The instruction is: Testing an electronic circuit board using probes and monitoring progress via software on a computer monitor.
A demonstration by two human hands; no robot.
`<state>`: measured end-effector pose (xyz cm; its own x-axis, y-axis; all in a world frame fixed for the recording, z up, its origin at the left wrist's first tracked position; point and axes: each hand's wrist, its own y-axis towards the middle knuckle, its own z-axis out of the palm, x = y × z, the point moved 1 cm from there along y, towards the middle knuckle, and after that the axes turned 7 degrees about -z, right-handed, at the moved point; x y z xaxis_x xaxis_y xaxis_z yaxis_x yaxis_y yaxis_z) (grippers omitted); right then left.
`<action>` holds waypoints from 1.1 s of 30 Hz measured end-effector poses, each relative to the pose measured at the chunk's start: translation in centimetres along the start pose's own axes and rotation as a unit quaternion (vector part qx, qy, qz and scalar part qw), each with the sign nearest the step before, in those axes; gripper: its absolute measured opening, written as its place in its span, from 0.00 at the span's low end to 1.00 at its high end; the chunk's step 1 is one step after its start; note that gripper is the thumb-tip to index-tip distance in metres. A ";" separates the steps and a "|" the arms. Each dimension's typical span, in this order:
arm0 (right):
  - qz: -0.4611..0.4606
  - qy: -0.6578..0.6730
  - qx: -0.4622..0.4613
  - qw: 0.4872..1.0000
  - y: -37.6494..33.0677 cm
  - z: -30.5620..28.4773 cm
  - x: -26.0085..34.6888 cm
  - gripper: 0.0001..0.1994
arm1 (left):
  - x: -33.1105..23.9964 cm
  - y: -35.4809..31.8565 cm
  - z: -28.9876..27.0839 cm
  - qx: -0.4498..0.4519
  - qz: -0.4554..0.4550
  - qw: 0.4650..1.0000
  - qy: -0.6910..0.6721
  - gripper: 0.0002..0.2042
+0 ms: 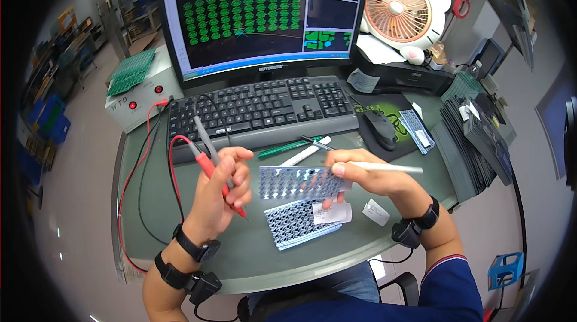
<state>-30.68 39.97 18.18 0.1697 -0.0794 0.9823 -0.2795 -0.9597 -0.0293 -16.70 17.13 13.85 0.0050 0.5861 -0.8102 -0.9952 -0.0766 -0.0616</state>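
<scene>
My left hand (211, 193) is closed around a red test probe (205, 164), its tip pointing down toward the desk. A grey probe (204, 134) also passes through its fingers. My right hand (369, 175) grips a thin, shiny panel (294, 184) with rows of small cut-outs by its right end, tilted above the desk. Between the same hand's fingers rests a white pen-like stick (396, 167). Below lies a similar panel stack (294, 229) with a white paper slip (332, 212) on it. The left probe tip and held panel are apart.
Behind my hands stand a keyboard (264, 106) and a monitor (258, 21) showing green shapes. Green and white pens (303, 152) lie before the keyboard. At right are a mouse (380, 130), another panel (416, 131) and dark stacked boards (466, 148). Probe cables run to a box (144, 100) at left.
</scene>
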 end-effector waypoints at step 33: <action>-0.249 -0.370 0.000 0.895 -2.8 3.9 -4.9 0.16 | 0.4 -0.6 1.0 0.137 -0.157 0.945 0.250 0.09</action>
<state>-27.07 42.02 12.71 0.8528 0.2008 0.4821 0.0046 -0.9260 0.3774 -16.25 18.23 14.15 0.2829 0.0853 -0.9553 -0.9243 0.2904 -0.2478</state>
